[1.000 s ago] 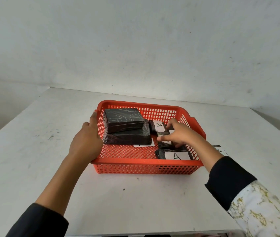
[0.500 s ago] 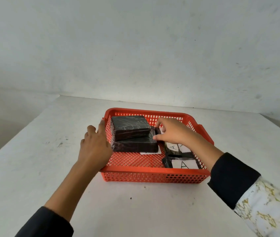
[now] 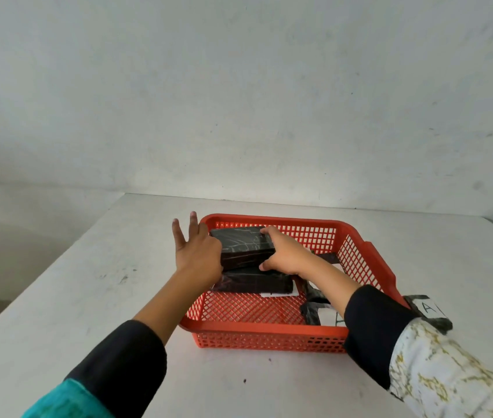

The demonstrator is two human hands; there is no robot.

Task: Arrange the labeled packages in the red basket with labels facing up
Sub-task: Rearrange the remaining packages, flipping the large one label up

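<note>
A red mesh basket (image 3: 269,328) stands on the white table. In its left half two black wrapped packages are stacked: the top package (image 3: 240,245) shows no label, and a white label edge peeks from under the lower package (image 3: 254,283). My left hand (image 3: 198,256) grips the top package's left end, two fingers sticking up. My right hand (image 3: 284,254) holds its right end. A smaller package with a white label (image 3: 319,316) lies in the basket's right front corner, partly hidden by my right arm.
Another black package with a white "A" label (image 3: 427,309) lies on the white table (image 3: 88,297) just outside the basket's right side. A grey wall runs behind the table's far edge, and the table's left edge drops off.
My right hand left the small packages on the right and took the top package's right end. My left hand moved off the basket's left rim onto that package's left end.
</note>
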